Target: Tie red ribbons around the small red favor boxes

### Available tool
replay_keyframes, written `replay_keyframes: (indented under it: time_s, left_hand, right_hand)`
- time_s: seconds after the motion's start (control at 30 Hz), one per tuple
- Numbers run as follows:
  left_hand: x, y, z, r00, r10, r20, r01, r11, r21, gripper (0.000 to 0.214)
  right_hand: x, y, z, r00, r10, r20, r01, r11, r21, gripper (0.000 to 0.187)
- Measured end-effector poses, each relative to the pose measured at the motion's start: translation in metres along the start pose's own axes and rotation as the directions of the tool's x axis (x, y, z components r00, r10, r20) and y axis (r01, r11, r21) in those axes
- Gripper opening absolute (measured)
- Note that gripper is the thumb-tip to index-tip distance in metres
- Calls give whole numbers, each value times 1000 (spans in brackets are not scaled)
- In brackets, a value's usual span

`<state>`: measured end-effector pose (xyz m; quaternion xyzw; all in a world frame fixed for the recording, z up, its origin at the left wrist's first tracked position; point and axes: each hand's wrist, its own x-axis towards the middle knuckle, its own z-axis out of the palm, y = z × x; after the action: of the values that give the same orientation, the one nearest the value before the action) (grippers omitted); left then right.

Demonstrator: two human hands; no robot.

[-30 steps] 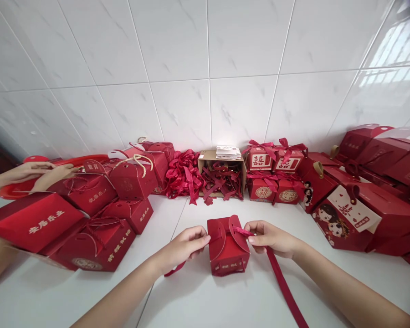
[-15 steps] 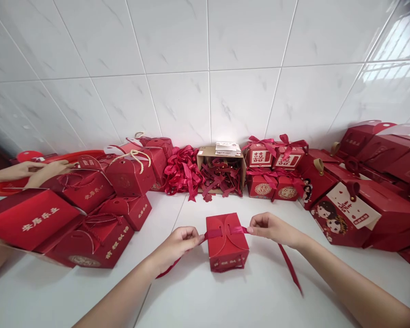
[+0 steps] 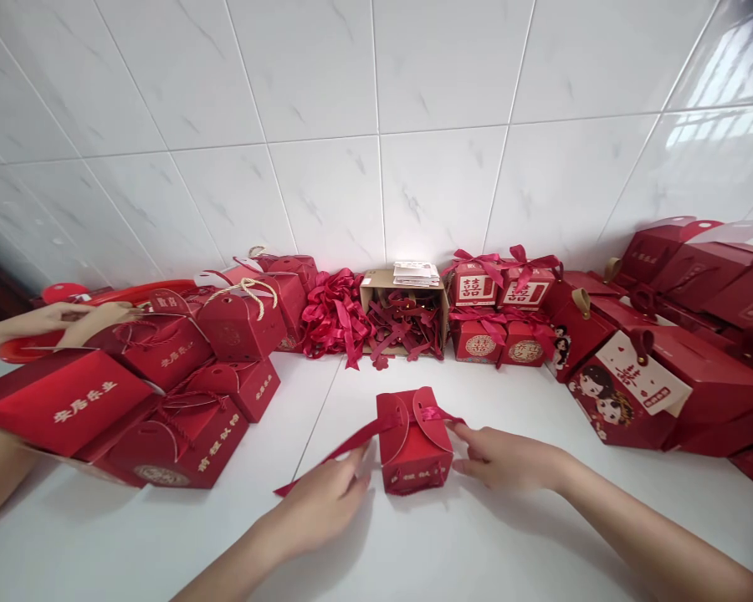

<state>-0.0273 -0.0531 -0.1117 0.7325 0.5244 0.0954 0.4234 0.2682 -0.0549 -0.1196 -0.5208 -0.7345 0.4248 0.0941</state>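
Note:
A small red gift box (image 3: 416,451) with gold lettering stands on the white tabletop in front of me, its curved top flaps folded together. A dark red ribbon (image 3: 361,439) runs through the slots in its top, with one tail trailing left over my hand and the other dropping at the right side. My left hand (image 3: 326,502) is beside the box's left face, fingers stretched forward and apart from it. At the right face, my right hand (image 3: 505,456) has its fingers spread, fingertips near or touching the box and ribbon end.
Behind the box are a heap of red ribbons (image 3: 335,318) and a cardboard box (image 3: 445,322) of red strips. Finished small boxes with bows (image 3: 477,288) are stacked right of it, larger red boxes (image 3: 721,376) farther right. More red boxes (image 3: 197,435) fill the left, where another person's hands (image 3: 69,322) work.
Both hands have let go of the ribbon ends and moved down beside the box. The ribbon now lies looser, its left tail trailing outward. The box has shifted slightly.

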Motion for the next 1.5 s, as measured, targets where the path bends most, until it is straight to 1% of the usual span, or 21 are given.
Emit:
replay_keyframes:
  time_s: [0.07,0.1,0.13,0.17,0.2,0.27,0.33,0.43,0.53,0.6,0.67,0.77,0.83,0.93,1.03,1.1,1.13,1.2,1.33,1.4,1.5]
  left_hand:
    - [9,-7,-2,999,-33,-41,24,979,-201,41]
    - [12,-9,-6,998,-26,-56,7,948,-317,50]
    - [15,-9,-10,997,-9,-78,-25,903,-429,56]
    - [17,-7,-15,994,12,-109,-68,846,-529,59]
    - [18,-4,-21,988,30,-152,-117,785,-608,56]
    - [18,7,-31,964,44,-261,-218,693,-687,45]
    - [16,19,-41,927,35,-373,-298,673,-677,42]
    - [12,36,-56,856,49,-515,-387,720,-576,38]
    - [8,47,-67,793,101,-600,-444,770,-458,27]
    - [5,52,-71,768,130,-627,-455,801,-390,24]
    - [2,56,-73,759,149,-634,-445,829,-338,26]
    - [-2,61,-72,751,160,-641,-426,859,-284,31]
    - [-4,66,-71,732,160,-663,-421,870,-256,34]
    - [-7,73,-72,685,188,-704,-460,861,-218,31]
    - [-7,81,-75,651,243,-720,-534,820,-206,26]
    - [-5,85,-77,637,272,-721,-566,800,-198,21]
    - [-4,87,-78,631,285,-722,-575,796,-188,19]
    - [-2,91,-79,619,312,-720,-589,792,-163,25]
    - [3,96,-78,597,339,-727,-608,782,-135,42]
    - [6,98,-78,600,325,-731,-616,770,-163,40]
    - [12,101,-78,620,286,-731,-629,738,-245,26]
  right_hand:
    - [8,7,-1,999,-35,-41,43,974,223,75]
    - [11,9,-3,992,-84,-91,110,936,336,86]
    - [14,9,-5,978,-131,-163,190,884,428,91]
    - [16,8,-7,954,-163,-253,272,827,493,88]
    - [17,6,-8,922,-174,-346,346,771,535,78]
    - [17,-1,-10,854,-136,-502,448,683,577,55]
    - [16,-8,-12,777,-66,-626,518,632,576,44]
    - [12,-16,-19,647,8,-763,603,607,518,36]
    - [5,-23,-32,550,6,-835,649,626,432,31]
    - [-1,-30,-41,496,-29,-868,662,659,357,29]
    - [-6,-39,-48,455,-59,-889,655,698,289,32]
    - [-10,-53,-51,427,-111,-897,625,754,204,30]
    - [-10,-61,-50,401,-152,-903,612,778,141,30]
    - [-8,-69,-49,343,-166,-924,624,776,92,28]
    - [-6,-74,-52,286,-172,-943,647,760,58,20]
    - [-6,-78,-55,267,-214,-940,655,756,14,17]
    - [-5,-80,-57,270,-240,-932,658,753,-3,20]
    - [-4,-84,-59,292,-267,-918,672,741,-2,20]
    - [0,-94,-62,324,-261,-909,725,686,62,11]
    - [2,-99,-64,341,-290,-894,738,672,63,11]
    - [5,-104,-66,372,-340,-864,762,643,75,11]
